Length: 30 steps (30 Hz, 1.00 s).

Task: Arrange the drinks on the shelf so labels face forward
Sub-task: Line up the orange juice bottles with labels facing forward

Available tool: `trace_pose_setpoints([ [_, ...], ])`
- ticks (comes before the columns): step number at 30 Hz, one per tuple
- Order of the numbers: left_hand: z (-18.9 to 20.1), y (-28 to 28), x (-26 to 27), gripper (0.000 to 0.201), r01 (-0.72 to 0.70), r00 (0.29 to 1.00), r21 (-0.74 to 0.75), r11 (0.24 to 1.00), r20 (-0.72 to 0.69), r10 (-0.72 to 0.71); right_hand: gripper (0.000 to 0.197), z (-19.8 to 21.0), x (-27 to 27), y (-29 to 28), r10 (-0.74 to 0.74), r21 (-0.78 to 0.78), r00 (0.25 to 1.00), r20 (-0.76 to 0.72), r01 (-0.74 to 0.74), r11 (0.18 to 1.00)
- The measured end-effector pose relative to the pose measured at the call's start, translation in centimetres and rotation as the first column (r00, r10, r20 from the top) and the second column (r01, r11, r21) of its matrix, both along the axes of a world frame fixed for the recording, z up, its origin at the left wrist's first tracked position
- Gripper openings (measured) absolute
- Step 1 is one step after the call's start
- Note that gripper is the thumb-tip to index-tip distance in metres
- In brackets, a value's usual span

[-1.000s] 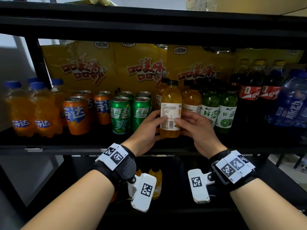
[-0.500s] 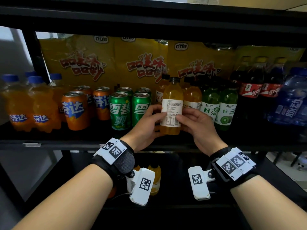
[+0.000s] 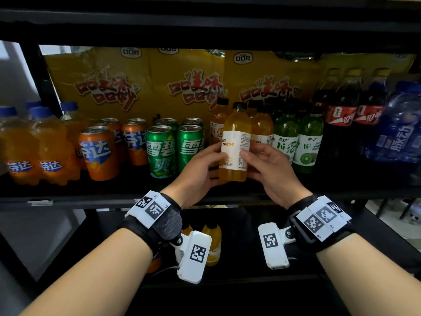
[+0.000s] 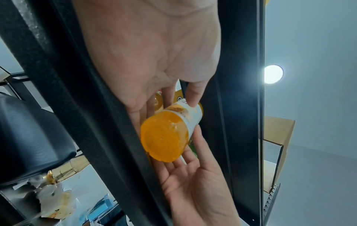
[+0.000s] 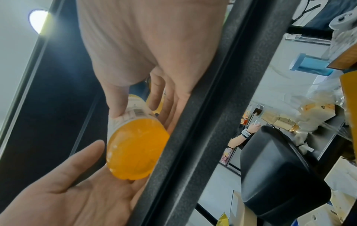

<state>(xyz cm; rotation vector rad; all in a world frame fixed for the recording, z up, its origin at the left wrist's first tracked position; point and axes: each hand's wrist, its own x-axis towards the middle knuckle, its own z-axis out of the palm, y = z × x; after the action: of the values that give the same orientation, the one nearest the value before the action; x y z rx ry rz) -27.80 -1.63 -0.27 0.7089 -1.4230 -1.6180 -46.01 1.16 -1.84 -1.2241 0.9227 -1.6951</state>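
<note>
An orange juice bottle with a black cap and white label stands out at the front middle of the shelf. It is held between both hands. My left hand grips its left side, thumb on the label. My right hand grips the right side, thumb on the label's fine print. The label's side seam faces me, with orange lettering at its left edge. In the wrist views the bottle's round bottom shows, apparently lifted just off the shelf board.
Similar orange bottles and green kiwi bottles stand right behind. Green cans, orange cans and orange soda bottles stand left; cola and blue bottles right. Yellow snack bags line the back.
The bottle has been turned between my hands: the barcode and nutrition panel that faced me has swung right, and orange lettering is coming round from the left.
</note>
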Motion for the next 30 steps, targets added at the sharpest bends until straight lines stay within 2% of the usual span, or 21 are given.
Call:
trace_pose_setpoints([
  [3, -0.13, -0.08, -0.03, 0.038, -0.001, 1.000, -0.003, 1.000, -0.005, 0.001, 0.049, -0.04, 0.03, -0.03, -0.031, -0.004, 0.999, -0.023, 0.031, 1.000],
  [8, -0.56, 0.04, -0.24, 0.038, -0.067, 0.998, -0.066, 0.996, -0.015, 0.066, 0.063, -0.03, 0.17, -0.10, -0.052, -0.011, 0.996, -0.077, 0.051, 0.999],
  [13, -0.48, 0.44, -0.33, 0.039, -0.090, 0.996, -0.090, 0.992, -0.022, 0.089, 0.054, 0.09, 0.07, 0.13, 0.009, 0.004, 0.999, -0.038, -0.009, 1.000],
  [17, -0.26, 0.33, -0.23, 0.035, -0.070, 0.997, -0.068, 0.995, -0.022, 0.069, 0.051, 0.23, 0.03, 0.18, -0.009, 0.005, 1.000, 0.020, 0.009, 1.000],
  [19, -0.39, 0.25, -0.24, 0.040, -0.068, 0.998, -0.080, 0.994, -0.020, 0.066, 0.045, 0.31, 0.00, 0.20, -0.009, 0.009, 1.000, 0.026, 0.009, 1.000],
  [22, -0.64, 0.25, -0.33, 0.049, -0.076, 0.997, -0.100, 0.992, -0.018, 0.074, 0.051, 0.34, 0.21, 0.22, -0.004, 0.009, 1.000, -0.013, 0.004, 1.000],
  [25, -0.60, 0.09, -0.40, 0.061, -0.080, 0.997, -0.082, 0.993, -0.012, 0.080, 0.047, 0.41, 0.30, 0.16, 0.004, -0.004, 0.999, -0.032, -0.004, 1.000],
  [30, -0.52, 0.01, -0.46, 0.048, -0.059, 0.998, -0.065, 0.996, 0.017, 0.060, 0.041, 0.33, 0.19, 0.23, 0.034, -0.006, 0.999, -0.002, -0.034, 0.999],
])
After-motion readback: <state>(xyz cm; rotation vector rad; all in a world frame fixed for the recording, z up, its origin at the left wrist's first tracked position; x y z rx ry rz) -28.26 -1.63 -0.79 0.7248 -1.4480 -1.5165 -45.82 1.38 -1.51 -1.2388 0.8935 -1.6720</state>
